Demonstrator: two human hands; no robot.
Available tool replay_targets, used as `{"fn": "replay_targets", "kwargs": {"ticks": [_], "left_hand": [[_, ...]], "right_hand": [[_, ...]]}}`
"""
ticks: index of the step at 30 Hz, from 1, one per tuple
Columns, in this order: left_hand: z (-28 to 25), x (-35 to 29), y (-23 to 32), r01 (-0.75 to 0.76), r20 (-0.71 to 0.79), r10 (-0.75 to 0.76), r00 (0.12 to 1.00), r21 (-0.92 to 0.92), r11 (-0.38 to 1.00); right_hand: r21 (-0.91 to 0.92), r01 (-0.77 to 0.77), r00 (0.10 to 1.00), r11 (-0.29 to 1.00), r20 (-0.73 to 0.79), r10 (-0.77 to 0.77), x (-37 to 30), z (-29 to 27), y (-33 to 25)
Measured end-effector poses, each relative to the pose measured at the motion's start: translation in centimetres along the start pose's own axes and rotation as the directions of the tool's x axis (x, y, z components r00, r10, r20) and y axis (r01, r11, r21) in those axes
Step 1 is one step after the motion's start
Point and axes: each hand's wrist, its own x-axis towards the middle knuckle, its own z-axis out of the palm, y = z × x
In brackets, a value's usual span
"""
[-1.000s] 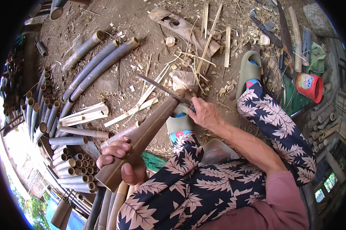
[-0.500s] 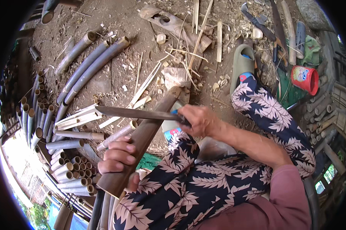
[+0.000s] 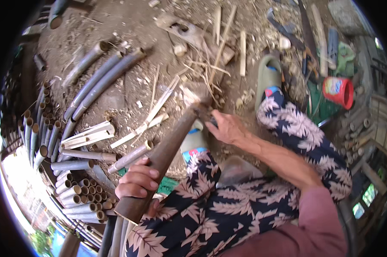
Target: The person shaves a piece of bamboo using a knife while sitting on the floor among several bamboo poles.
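"Beside the patterned left trouser leg [image 3: 204, 171], how does the brown bamboo piece [image 3: 172, 143] lie?"

"Slantwise, its near end low by the thigh, its far end up by the pale wooden block [image 3: 195, 92]. I can't tell whether those two touch."

"And the hold on it?"

"The left hand [image 3: 137, 182] has its grip wrapped round the lower part, fingers on one side, thumb on the other. The right hand [image 3: 228, 127] curls its grip about a dark handle [image 3: 211, 123], right beside the far end; whatever extends past that handle is too blurred to make out."

"What makes for a good stroke here, do you think?"

"I'd keep the left fingers low, well apart from the tool, and the wrist firm so that round surface can't roll. Light, even pressure, aimed clear of the leg and the green shoe [image 3: 194, 140]."

"What lies farther out?"

"Pale split pieces [image 3: 95, 133] on the ground to the left, stacked bamboo tubes [image 3: 80, 195] near them, three dark poles [image 3: 110, 82] beyond, and a red tub [image 3: 341, 92] off to the right."
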Motion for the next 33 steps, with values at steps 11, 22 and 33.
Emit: {"fn": "replay_targets", "kwargs": {"ticks": [11,22,33], "left_hand": [[-0.9,-0.7,-0.4,0.108,0.168,-0.087,0.982,-0.115,0.987],[-5.6,0.0,-6.6,-0.002,-0.845,-0.395,0.362,-0.424,0.906],[-10.3,-1.9,-10.1,0.145,-0.837,-0.406,0.366,-0.380,0.914]], "right_hand": [[-0.061,0.287,0.957,0.956,0.065,-0.283,-1.1,-1.3,-2.2],[-0.072,-0.121,0.993,0.990,-0.010,0.120,0.4,0.1,4.8],[-0.154,0.294,0.906,0.943,-0.268,-0.327,1.4,0.3,0.9]]}}
